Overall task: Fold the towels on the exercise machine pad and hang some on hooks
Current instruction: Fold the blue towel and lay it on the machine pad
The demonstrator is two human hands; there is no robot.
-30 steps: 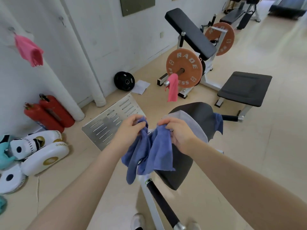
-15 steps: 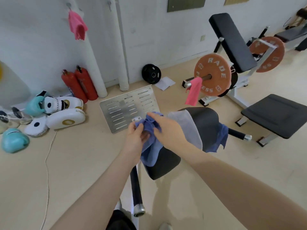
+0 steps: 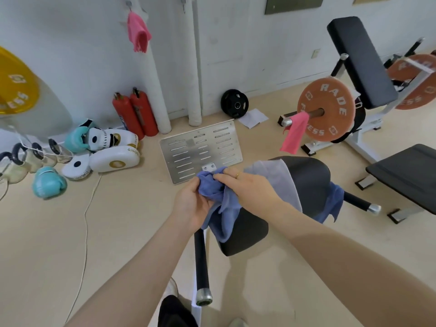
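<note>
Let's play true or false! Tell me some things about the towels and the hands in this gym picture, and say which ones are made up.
1. Both hands hold the blue towel. True: the left hand and right hand both grip it.
2. A pink towel hangs on the wall. True.
3. The grey towel lies on the floor. False: it is draped over the black pad.
4. The pink towel by the orange weight plate is folded on a bench. False: that towel hangs from the bar end.
5. Two red fire extinguishers stand by the wall. True.
</note>
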